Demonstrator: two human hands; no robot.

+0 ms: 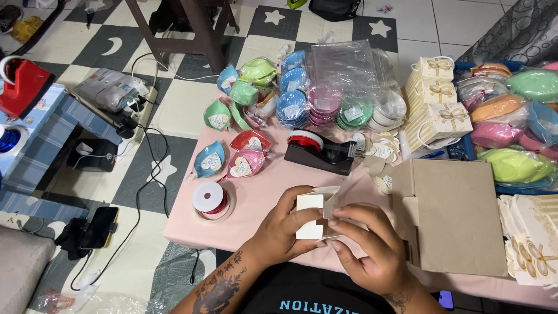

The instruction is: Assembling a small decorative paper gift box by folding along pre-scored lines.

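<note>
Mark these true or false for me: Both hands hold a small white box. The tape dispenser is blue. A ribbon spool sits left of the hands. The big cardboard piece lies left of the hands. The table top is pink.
1. Both hands, left hand and right hand, hold a small white box. True.
2. The tape dispenser is blue. False: it is black, with a red roll.
3. A ribbon spool sits left of the hands. True.
4. The cardboard piece lies left of the hands. False: it lies right of them.
5. The table top is pink. True.

Bare forearms, dark tattoo on left forearm (220,288), black printed shirt (317,293)
</note>
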